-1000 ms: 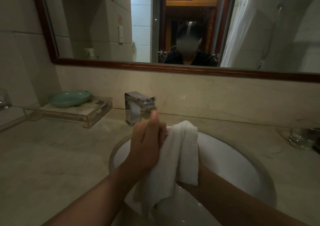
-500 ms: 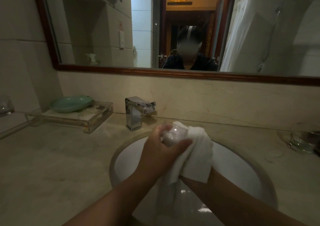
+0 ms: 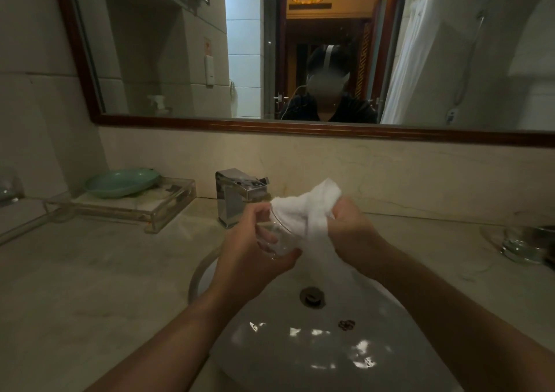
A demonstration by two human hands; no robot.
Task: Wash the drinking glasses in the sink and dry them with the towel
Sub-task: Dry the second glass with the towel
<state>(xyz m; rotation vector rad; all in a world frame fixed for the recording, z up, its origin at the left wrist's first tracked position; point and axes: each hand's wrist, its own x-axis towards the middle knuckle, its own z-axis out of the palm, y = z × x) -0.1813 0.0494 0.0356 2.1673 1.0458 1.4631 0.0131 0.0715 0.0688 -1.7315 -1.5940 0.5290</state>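
Observation:
Above the white sink (image 3: 300, 355), my left hand (image 3: 249, 250) grips a clear drinking glass (image 3: 277, 238), tilted with its mouth toward the right. A white towel (image 3: 306, 208) is stuffed into the glass's mouth and bunches up above it. My right hand (image 3: 351, 229) is closed on the towel, just right of the glass. Another glass (image 3: 521, 246) stands on the counter at the far right. A third glass (image 3: 9, 187) shows at the far left edge.
A chrome faucet (image 3: 237, 196) stands right behind my hands. A clear tray (image 3: 132, 202) with a green dish (image 3: 121, 181) sits on the counter at the back left. The sink drain (image 3: 312, 297) lies below my hands. A wood-framed mirror (image 3: 300, 127) runs along the wall.
My right hand has come out from under the towel and now grips it at the glass's mouth. The glass has turned in my left hand, and the view has tilted down over the basin.

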